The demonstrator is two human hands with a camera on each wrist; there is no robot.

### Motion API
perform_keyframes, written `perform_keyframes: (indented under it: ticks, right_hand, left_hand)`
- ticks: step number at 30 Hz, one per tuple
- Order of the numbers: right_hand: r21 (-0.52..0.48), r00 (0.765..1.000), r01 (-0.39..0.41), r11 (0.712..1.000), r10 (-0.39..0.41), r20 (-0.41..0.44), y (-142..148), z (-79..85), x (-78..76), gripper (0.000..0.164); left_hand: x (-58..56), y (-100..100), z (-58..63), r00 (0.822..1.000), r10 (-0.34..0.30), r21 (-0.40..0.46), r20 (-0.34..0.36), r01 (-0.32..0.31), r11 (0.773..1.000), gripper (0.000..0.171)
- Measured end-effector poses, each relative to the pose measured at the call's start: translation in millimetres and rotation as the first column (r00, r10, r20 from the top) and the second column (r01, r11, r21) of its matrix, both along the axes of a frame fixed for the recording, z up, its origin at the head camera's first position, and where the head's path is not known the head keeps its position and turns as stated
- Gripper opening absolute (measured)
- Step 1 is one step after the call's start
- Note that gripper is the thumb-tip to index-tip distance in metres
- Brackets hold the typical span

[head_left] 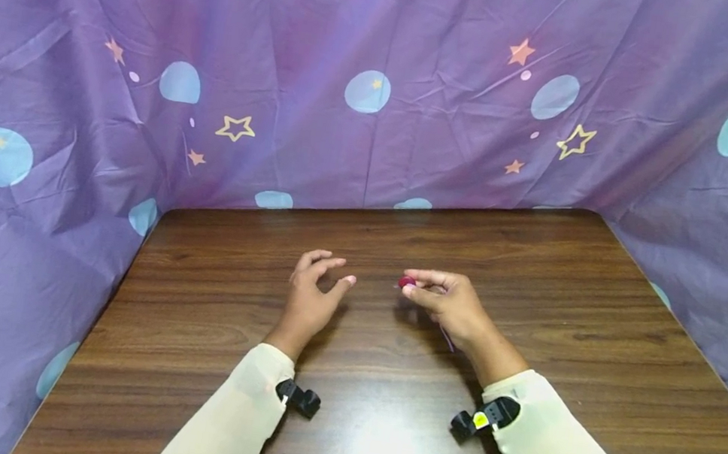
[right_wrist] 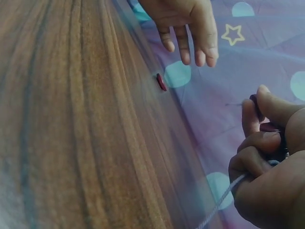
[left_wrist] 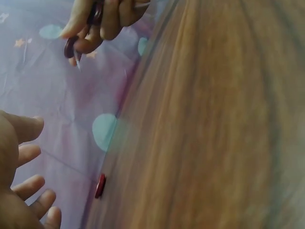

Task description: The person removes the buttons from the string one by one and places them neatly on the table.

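Observation:
My right hand (head_left: 456, 306) pinches a small dark red disc (head_left: 407, 282) between thumb and fingertips. A thin stiff tip (right_wrist: 233, 104) sticks out from that disc in the right wrist view. Deeper in the same hand, curled fingers hold a second dark red piece (right_wrist: 270, 127). A pale purple cord (right_wrist: 220, 202) trails from those fingers toward the table. Across from it, my left hand (head_left: 316, 293) is held over the table with fingers spread and nothing in them. Another red disc (left_wrist: 100, 186) shows edge-on at the tabletop, near the left hand in the left wrist view.
The brown wood-grain table (head_left: 225, 301) spreads under both hands, with glare near its front. A purple curtain (head_left: 305, 38) with stars and blue spots hangs along the back and sides. Dark wrist cameras (head_left: 302, 399) sit on both white sleeves (head_left: 226, 407).

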State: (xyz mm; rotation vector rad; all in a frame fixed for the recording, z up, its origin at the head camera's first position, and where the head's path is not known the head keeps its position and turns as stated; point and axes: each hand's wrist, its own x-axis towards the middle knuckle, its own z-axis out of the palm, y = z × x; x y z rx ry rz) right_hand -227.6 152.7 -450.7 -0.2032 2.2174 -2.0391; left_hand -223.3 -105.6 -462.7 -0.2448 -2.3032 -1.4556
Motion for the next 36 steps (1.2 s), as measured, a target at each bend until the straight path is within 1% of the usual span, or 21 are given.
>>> perform_keyframes:
  ticks: [2, 6, 11, 13, 15, 17, 21, 24, 31, 36]
  right_hand:
    - [-0.011, 1.0, 0.011, 1.0, -0.011, 0.004, 0.1, 0.1, -0.3, 0.044]
    - [-0.041, 1.0, 0.026, 0.999, -0.025, 0.015, -0.4, 0.9, -1.3, 0.045]
    - [-0.06, 0.999, 0.029, 0.998, -0.027, 0.03, -0.7, 1.1, -2.1, 0.027]
    - [-0.065, 0.999, 0.029, 0.998, -0.027, 0.023, -0.6, 0.7, -1.6, 0.021]
    - [-0.07, 1.0, 0.026, 0.997, -0.025, 0.015, -0.5, 0.6, -1.0, 0.019]
    - [-0.071, 1.0, 0.02, 0.997, -0.02, 0.007, -0.4, 0.6, -0.3, 0.022]
    - [-0.068, 1.0, 0.002, 0.998, -0.002, -0.007, 0.1, 0.4, 0.6, 0.035]
    - [-0.07, 0.999, -0.031, 0.997, 0.03, -0.017, -0.4, 0.5, 1.1, 0.042]
    - [-0.082, 0.997, -0.078, 0.994, 0.077, -0.015, -2.9, 1.0, 1.6, 0.043]
    - [-0.089, 0.995, -0.099, 0.991, 0.097, -0.019, -3.6, 2.0, 1.6, 0.04]
  left_hand:
    - [2.2, 3.3, 1.7, 1.0, -0.025, 0.002, 0.006, 0.025, 1.0, 0.034]
    - [3.2, 6.9, 1.7, 0.999, -0.048, -0.002, 0.019, 0.048, 0.999, 0.035]
    - [6.5, 10.4, 3.8, 0.995, -0.074, 0.022, 0.062, 0.073, 0.997, 0.038]
    - [7.8, 11.5, 4.1, 0.994, -0.085, 0.031, 0.07, 0.083, 0.996, 0.038]
    - [7.9, 12.2, 3.8, 0.992, -0.102, 0.041, 0.067, 0.1, 0.994, 0.039]
    - [8.4, 13.2, 4.7, 0.989, -0.129, 0.052, 0.068, 0.125, 0.991, 0.04]
    - [10.1, 16.2, 7.7, 0.98, -0.186, 0.072, 0.073, 0.181, 0.981, 0.041]
    - [11.2, 18.4, 9.3, 0.975, -0.207, 0.065, 0.077, 0.202, 0.977, 0.04]
    - [14.3, 21.6, 10.0, 0.971, -0.228, 0.043, 0.078, 0.225, 0.973, 0.038]
    - [15.6, 22.6, 12.2, 0.968, -0.237, 0.05, 0.08, 0.233, 0.971, 0.041]
